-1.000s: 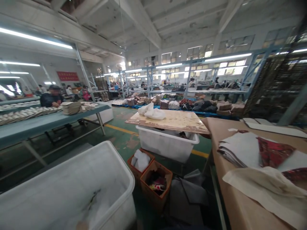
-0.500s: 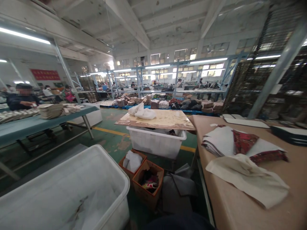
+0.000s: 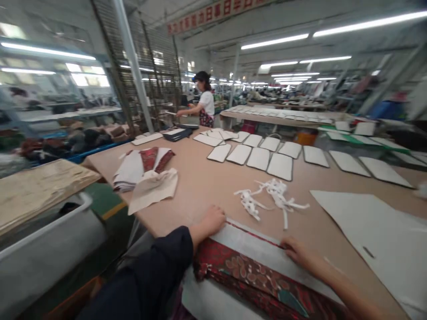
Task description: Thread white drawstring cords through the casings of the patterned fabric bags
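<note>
On the left of a broad brown-covered table (image 3: 200, 191), a stack of pale cloth pieces (image 3: 128, 171) is lying with red patterned cloth on top, and a cream cloth (image 3: 155, 190) is overlapping its near side. Right of these, at the near edge, the person's left hand (image 3: 212, 221) is resting palm down, fingers curling over the far left corner of a red-and-brown patterned cloth (image 3: 247, 266). The dark-sleeved left arm is slanting in from the lower left. The cloth is lying close to the person, its pale side showing between the bunched print and a thin red far edge. Farther right, the right hand (image 3: 294, 250) is bending its fingers down onto that edge, its bare forearm stretching in from the lower right. Whether either hand is pinching the cloth or only pressing it, I cannot tell. The two hands seem to be spreading or aligning the cloth; the next move probably calls for keeping the edge straight between them. Beyond, loose white strips (image 3: 278, 195) are lying tangled, with a large white sheet (image 3: 376, 231) spreading at far right.
</note>
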